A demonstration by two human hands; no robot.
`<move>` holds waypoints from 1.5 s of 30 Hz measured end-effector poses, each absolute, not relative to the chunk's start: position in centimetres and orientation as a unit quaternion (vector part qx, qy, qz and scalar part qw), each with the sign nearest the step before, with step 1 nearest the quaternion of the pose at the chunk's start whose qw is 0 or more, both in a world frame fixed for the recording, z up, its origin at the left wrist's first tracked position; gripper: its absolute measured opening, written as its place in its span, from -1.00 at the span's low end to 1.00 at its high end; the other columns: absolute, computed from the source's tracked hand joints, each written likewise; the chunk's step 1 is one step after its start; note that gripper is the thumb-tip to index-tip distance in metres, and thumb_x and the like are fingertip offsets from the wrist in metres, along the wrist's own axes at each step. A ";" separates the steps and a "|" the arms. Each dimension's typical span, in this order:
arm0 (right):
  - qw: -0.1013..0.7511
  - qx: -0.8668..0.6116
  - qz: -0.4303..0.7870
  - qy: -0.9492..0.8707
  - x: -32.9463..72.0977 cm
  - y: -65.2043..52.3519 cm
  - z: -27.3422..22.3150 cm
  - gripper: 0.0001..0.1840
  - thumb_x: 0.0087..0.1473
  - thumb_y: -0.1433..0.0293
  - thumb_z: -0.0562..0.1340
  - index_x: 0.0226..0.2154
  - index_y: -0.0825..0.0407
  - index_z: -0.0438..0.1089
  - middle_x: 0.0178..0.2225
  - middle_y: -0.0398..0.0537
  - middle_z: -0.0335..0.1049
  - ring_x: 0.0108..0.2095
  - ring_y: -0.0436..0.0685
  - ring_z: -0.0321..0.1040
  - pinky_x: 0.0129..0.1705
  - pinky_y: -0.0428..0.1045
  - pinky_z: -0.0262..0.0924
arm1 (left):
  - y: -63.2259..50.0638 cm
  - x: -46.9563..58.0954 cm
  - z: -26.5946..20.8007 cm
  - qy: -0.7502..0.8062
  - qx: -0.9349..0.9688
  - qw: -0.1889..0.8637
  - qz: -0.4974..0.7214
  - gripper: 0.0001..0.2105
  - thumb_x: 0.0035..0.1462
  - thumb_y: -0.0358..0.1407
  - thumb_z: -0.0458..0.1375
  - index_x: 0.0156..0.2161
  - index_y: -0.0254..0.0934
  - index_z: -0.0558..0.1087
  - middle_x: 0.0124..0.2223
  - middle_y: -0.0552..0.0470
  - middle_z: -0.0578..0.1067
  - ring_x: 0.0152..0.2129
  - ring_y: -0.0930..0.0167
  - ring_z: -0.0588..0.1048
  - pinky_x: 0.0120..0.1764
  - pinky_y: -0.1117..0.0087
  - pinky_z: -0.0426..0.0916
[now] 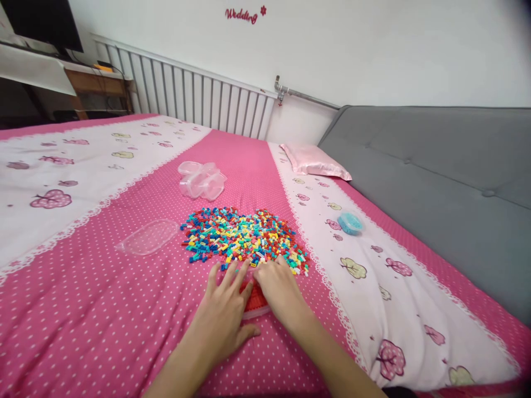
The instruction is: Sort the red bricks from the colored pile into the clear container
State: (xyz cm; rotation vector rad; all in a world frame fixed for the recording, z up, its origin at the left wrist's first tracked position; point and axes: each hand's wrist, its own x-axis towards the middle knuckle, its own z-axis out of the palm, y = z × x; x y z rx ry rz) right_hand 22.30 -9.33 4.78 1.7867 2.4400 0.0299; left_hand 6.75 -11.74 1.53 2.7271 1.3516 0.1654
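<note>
A wide heap of small coloured building bricks (244, 235) lies on the pink dotted bedspread. Just in front of it, between my hands, is a shallow clear container (258, 313) with red bricks (254, 301) in it. My left hand (224, 309) rests at the container's left side, its fingers spread toward the near edge of the heap. Over the container's right and far side is my right hand (277, 282), fingers curled together. Its fingertips are hidden, so any brick in them cannot be made out. My hands cover part of the container.
Clear plastic containers (202, 181) sit behind the heap, and a flat clear lid (150, 236) lies to its left. On the right is a small container of light blue pieces (350, 223). A pink pillow (315, 162) lies near the grey headboard (435, 160).
</note>
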 end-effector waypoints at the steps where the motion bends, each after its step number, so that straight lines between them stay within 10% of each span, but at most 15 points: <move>1: 0.057 0.589 0.010 0.806 22.3 -9.4 4.8 -0.73 0.36 0.52 0.16 -0.26 0.08 0.58 -0.22 0.06 0.59 -0.13 0.18 0.48 -0.01 0.05 0.06 | -11.7 6.7 1.5 0.443 0.893 0.047 0.055 -0.15 0.13 0.28 0.16 0.35 -0.26 0.30 0.47 -0.23 0.03 0.40 -0.08 0.02 0.35 -0.30 -0.18; 36: -0.172 0.581 -0.098 0.790 25.9 -11.8 3.9 -0.80 0.32 0.44 0.25 -0.26 -0.04 0.61 -0.21 0.00 0.24 -0.08 0.22 0.20 -0.05 0.04 0.19 | -11.6 4.7 0.7 0.392 0.892 -0.080 0.208 -0.36 0.07 0.04 0.36 0.23 -0.10 0.42 0.42 -0.18 0.21 0.30 -0.06 0.20 0.31 -0.20 -0.19; 45: -0.192 0.565 -0.126 0.792 26.4 -11.2 3.8 -0.82 0.31 0.43 0.28 -0.17 -0.06 0.63 -0.22 -0.01 0.24 -0.10 0.21 0.19 -0.04 0.06 0.16 | -11.0 2.0 -2.4 0.438 0.840 0.083 0.310 0.10 0.01 0.07 0.40 0.47 0.03 -0.20 0.34 -0.17 0.33 0.19 -0.04 0.38 0.15 -0.11 0.21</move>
